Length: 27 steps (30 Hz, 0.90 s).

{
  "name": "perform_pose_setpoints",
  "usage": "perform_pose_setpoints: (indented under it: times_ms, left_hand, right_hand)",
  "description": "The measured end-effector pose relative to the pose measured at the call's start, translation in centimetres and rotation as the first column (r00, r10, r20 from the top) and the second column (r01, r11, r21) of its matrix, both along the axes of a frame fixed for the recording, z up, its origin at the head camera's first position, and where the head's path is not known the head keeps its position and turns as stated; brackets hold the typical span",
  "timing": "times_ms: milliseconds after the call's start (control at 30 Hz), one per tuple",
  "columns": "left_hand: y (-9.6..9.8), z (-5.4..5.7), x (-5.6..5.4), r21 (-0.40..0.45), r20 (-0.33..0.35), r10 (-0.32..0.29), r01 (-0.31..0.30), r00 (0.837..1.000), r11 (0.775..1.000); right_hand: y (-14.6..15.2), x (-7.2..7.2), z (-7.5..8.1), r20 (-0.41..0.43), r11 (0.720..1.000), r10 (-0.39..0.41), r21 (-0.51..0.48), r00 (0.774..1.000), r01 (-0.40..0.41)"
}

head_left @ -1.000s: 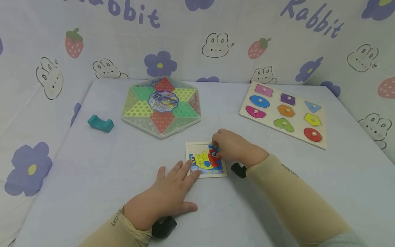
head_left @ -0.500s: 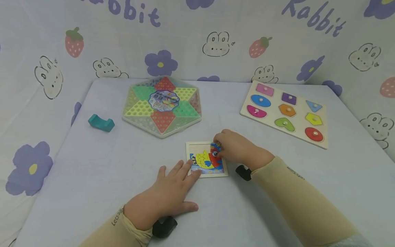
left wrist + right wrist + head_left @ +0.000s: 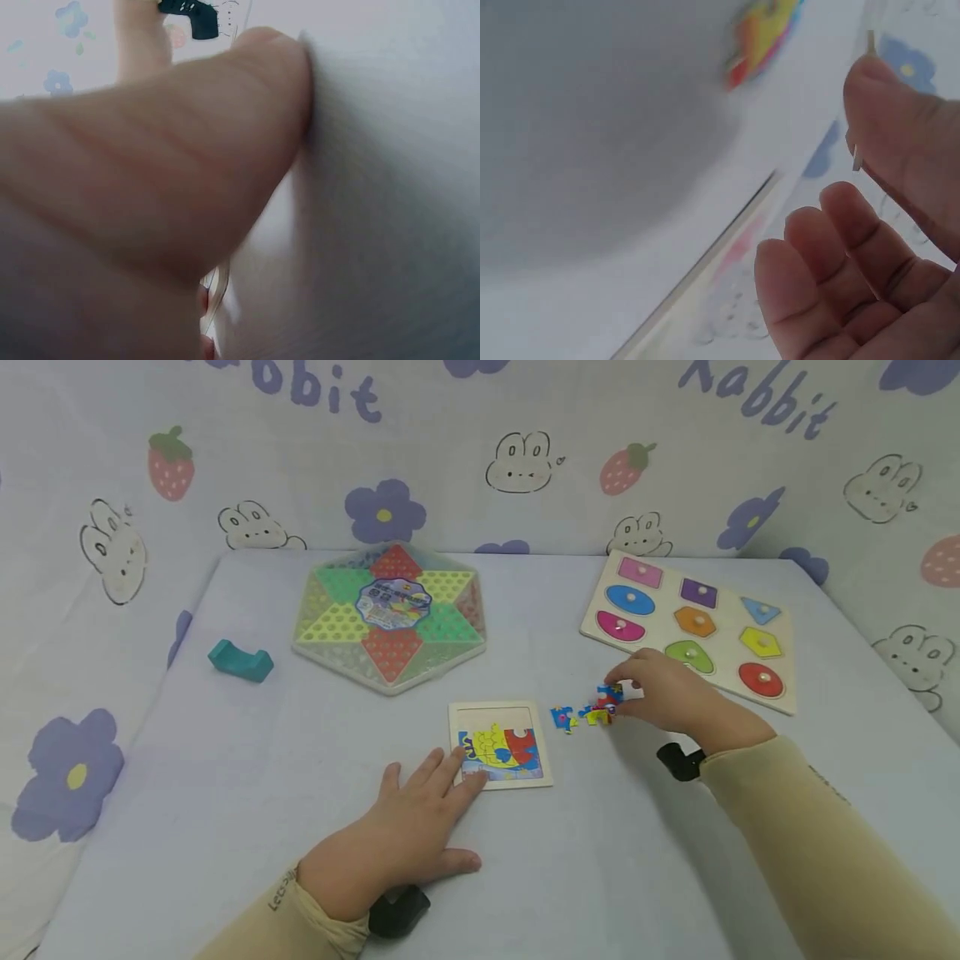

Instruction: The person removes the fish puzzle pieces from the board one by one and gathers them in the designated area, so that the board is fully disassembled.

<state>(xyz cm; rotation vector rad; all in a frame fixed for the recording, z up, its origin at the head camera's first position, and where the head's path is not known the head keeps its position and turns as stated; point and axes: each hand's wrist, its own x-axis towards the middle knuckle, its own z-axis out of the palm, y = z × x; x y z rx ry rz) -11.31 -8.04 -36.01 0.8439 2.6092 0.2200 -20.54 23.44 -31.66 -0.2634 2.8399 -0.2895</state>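
Observation:
In the head view, a small wooden jigsaw puzzle tray lies at mid-table, partly filled with a yellow, red and blue picture. Its upper strip shows bare wood. My left hand lies spread with its fingertips on the tray's lower left edge and pieces. To the right of the tray, my right hand pinches a blue and red puzzle piece between thumb and fingers. Just left of that piece lie loose puzzle pieces, one partly yellow. Only thin edges of the pinched piece show by the thumb in the right wrist view.
Behind stands a hexagonal Chinese checkers set in clear wrapping. A wooden peg-shape board lies at the back right, close to my right hand. A teal curved block is at the left. Patterned cloth hangs behind the table.
My right hand has lifted the blue and red puzzle piece out of the tray's upper right and carried it right, uncovering loose pieces there. The left hand stays put.

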Motion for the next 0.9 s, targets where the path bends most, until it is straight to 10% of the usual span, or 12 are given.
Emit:
perform_pose_setpoints:
  times_ms: [900]
  left_hand:
    - [0.0,-0.2,0.0,0.014,0.004,-0.001,0.001,1.0,1.0]
  right_hand:
    - [3.3,0.3,-2.0,-0.004,0.995,0.04,0.094,0.999,-0.04]
